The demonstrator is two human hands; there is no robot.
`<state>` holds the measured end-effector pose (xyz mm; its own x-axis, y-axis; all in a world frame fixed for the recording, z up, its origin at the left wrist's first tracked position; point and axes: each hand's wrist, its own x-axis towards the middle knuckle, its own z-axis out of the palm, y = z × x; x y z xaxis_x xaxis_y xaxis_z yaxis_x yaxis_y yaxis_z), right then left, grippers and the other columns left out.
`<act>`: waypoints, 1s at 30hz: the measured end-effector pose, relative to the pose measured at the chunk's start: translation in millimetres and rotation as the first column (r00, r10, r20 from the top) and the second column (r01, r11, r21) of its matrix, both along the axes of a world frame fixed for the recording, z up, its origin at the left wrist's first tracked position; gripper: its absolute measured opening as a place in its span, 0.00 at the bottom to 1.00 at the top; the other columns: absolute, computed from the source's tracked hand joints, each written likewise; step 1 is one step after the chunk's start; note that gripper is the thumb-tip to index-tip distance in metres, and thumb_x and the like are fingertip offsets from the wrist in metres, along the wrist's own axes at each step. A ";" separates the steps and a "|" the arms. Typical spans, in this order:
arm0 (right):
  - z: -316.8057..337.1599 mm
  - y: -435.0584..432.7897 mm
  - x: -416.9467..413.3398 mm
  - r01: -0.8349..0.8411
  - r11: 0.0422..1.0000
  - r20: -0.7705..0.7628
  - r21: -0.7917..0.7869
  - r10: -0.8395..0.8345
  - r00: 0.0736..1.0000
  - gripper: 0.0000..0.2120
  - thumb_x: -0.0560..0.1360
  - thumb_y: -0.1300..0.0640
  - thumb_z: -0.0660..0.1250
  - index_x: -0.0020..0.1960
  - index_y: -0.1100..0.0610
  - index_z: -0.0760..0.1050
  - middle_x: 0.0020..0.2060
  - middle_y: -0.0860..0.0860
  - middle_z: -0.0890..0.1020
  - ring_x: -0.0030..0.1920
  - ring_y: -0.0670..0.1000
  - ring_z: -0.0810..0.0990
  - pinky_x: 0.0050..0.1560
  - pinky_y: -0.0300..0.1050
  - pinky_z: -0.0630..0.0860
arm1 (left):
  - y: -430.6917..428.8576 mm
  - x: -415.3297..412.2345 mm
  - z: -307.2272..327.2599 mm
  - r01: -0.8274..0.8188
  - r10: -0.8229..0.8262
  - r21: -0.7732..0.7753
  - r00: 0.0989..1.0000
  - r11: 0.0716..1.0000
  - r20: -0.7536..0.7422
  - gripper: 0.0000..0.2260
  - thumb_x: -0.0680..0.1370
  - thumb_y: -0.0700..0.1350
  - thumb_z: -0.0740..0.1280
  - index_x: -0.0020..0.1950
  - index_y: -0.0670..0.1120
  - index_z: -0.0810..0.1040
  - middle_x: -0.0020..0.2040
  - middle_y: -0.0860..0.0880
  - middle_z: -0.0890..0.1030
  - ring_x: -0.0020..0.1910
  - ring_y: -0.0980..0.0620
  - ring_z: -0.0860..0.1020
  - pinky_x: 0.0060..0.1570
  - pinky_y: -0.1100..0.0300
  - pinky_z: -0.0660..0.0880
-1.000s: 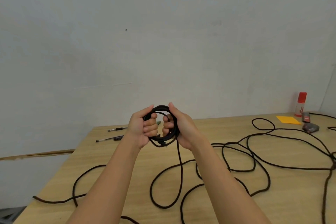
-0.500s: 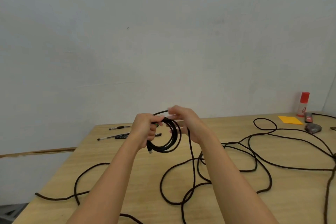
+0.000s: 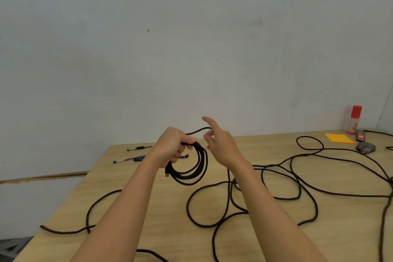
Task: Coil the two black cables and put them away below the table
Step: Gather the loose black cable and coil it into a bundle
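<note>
Right hand (image 3: 221,147) lifted, coil (image 3: 192,169) hangs upright

i count one coil of black cable (image 3: 203,161) held up, and loose black cable (image 3: 287,198) over the tabletop, though i can't tell how many lengths. far left, two pens: one far (image 3: 139,148), one nearer (image 3: 127,159). far right, one red-capped glue stick (image 3: 354,120), one orange note (image 3: 339,138) and two small dark objects (image 3: 365,147).

Matt black cable (image 3: 276,195); pale wood-grain table (image 3: 340,229); glossy glue stick (image 3: 354,120).
</note>
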<state>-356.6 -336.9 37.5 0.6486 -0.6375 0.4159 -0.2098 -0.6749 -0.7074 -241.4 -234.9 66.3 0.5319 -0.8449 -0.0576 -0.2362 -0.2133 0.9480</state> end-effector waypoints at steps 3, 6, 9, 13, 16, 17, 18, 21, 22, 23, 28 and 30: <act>8.5 4.7 -1.0 0.021 0.989 -0.149 -0.143 -0.043 0.988 0.21 0.78 0.54 0.58 0.70 0.53 0.68 0.74 0.50 0.60 0.70 0.52 0.65 0.70 0.53 0.62 | -1.3 -1.2 -1.9 0.035 -0.046 0.072 0.986 0.997 0.160 0.10 0.74 0.39 0.67 0.33 0.39 0.73 0.23 0.49 0.61 0.21 0.54 0.55 0.21 0.65 0.52; 21.9 11.5 3.7 -0.060 0.960 -0.348 -0.274 -0.041 0.937 0.21 0.79 0.44 0.54 0.59 0.54 0.78 0.71 0.51 0.68 0.74 0.52 0.57 0.73 0.61 0.44 | 0.0 -5.6 -1.6 0.060 -0.080 0.100 0.974 0.993 0.210 0.07 0.72 0.37 0.64 0.33 0.38 0.73 0.22 0.49 0.61 0.22 0.53 0.55 0.24 0.65 0.52; 22.6 17.6 1.4 -0.244 0.970 -0.259 0.027 0.242 0.935 0.26 0.78 0.37 0.53 0.40 0.55 0.78 0.41 0.48 0.79 0.49 0.47 0.75 0.61 0.55 0.61 | 3.3 -2.5 2.1 0.036 -0.037 0.012 0.992 0.999 0.121 0.13 0.71 0.36 0.62 0.26 0.42 0.74 0.21 0.52 0.59 0.23 0.54 0.53 0.24 0.65 0.51; 11.0 15.2 1.4 -0.241 0.964 -0.386 -0.112 0.182 0.904 0.15 0.73 0.33 0.60 0.34 0.41 0.72 0.32 0.42 0.76 0.49 0.43 0.75 0.69 0.66 0.45 | 7.8 6.6 2.1 0.091 -0.091 0.001 0.993 0.996 0.079 0.17 0.73 0.37 0.65 0.23 0.43 0.74 0.20 0.51 0.60 0.21 0.55 0.54 0.22 0.67 0.51; 19.7 17.6 1.8 -0.252 0.930 -0.654 -0.268 0.017 0.756 0.17 0.75 0.35 0.58 0.39 0.46 0.74 0.33 0.45 0.76 0.53 0.49 0.74 0.68 0.71 0.35 | 7.5 3.9 -2.7 0.152 -0.157 0.048 0.980 0.987 0.126 0.11 0.72 0.37 0.67 0.29 0.40 0.74 0.21 0.50 0.61 0.21 0.55 0.54 0.22 0.67 0.51; 21.4 17.9 1.9 -0.273 0.934 -0.678 -0.231 0.047 0.734 0.17 0.76 0.38 0.59 0.38 0.48 0.73 0.31 0.46 0.74 0.47 0.49 0.75 0.69 0.67 0.43 | 6.9 3.7 -3.7 0.156 -0.161 0.044 0.978 0.987 0.131 0.12 0.72 0.36 0.67 0.27 0.41 0.74 0.22 0.50 0.61 0.21 0.55 0.55 0.22 0.67 0.51; 22.5 18.4 0.8 -0.294 0.941 -0.657 -0.168 0.115 0.745 0.16 0.77 0.41 0.61 0.38 0.51 0.73 0.30 0.47 0.73 0.42 0.49 0.74 0.67 0.59 0.57 | 6.7 3.3 -3.8 0.153 -0.155 0.031 0.979 0.988 0.129 0.14 0.72 0.36 0.67 0.25 0.43 0.73 0.22 0.50 0.61 0.21 0.55 0.55 0.23 0.67 0.51; 13.1 14.6 1.9 -0.365 0.918 -0.265 0.154 0.394 0.880 0.11 0.78 0.54 0.64 0.47 0.62 0.77 0.37 0.54 0.81 0.41 0.52 0.78 0.51 0.46 0.72 | 7.2 6.0 0.7 0.096 -0.092 -0.078 0.994 0.992 0.050 0.17 0.73 0.36 0.68 0.24 0.44 0.72 0.21 0.52 0.60 0.20 0.56 0.55 0.22 0.68 0.51; 8.3 15.2 0.4 -0.410 0.869 -0.080 0.278 0.446 0.891 0.10 0.78 0.56 0.64 0.48 0.63 0.77 0.39 0.56 0.83 0.44 0.53 0.80 0.54 0.47 0.73 | 6.9 7.1 2.8 0.064 -0.064 -0.129 0.998 0.990 0.007 0.16 0.73 0.37 0.68 0.26 0.43 0.71 0.20 0.52 0.60 0.19 0.56 0.54 0.22 0.68 0.51; 3.9 15.0 -0.2 -0.460 0.800 0.082 0.386 0.467 0.881 0.08 0.78 0.57 0.63 0.46 0.62 0.77 0.36 0.55 0.82 0.43 0.54 0.81 0.56 0.49 0.74 | 6.3 8.1 4.7 0.032 -0.038 -0.173 0.999 0.984 -0.026 0.14 0.73 0.37 0.69 0.29 0.42 0.70 0.20 0.53 0.60 0.19 0.57 0.55 0.22 0.68 0.51; 5.4 14.0 0.8 -0.440 0.742 -0.031 0.506 0.525 0.850 0.12 0.79 0.53 0.60 0.40 0.58 0.73 0.28 0.51 0.77 0.43 0.53 0.84 0.53 0.50 0.76 | 4.3 5.5 2.2 -0.024 0.023 -0.209 1.000 0.978 -0.007 0.12 0.72 0.33 0.69 0.49 0.45 0.69 0.19 0.53 0.62 0.17 0.57 0.57 0.20 0.68 0.52; 14.7 10.7 -1.6 -0.401 0.806 -0.277 0.437 0.544 0.792 0.13 0.78 0.53 0.61 0.39 0.59 0.76 0.31 0.51 0.82 0.48 0.50 0.84 0.63 0.50 0.72 | 6.2 4.8 -6.0 0.051 -0.055 -0.159 0.998 0.986 -0.017 0.13 0.73 0.33 0.68 0.52 0.45 0.69 0.19 0.54 0.61 0.18 0.57 0.56 0.21 0.68 0.52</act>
<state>-358.2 -326.1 52.2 0.9607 -0.2584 -0.1017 -0.2214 -0.4916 -0.8422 -236.6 -228.7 60.3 0.4861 -0.8712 0.0687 -0.2225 -0.0474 0.9738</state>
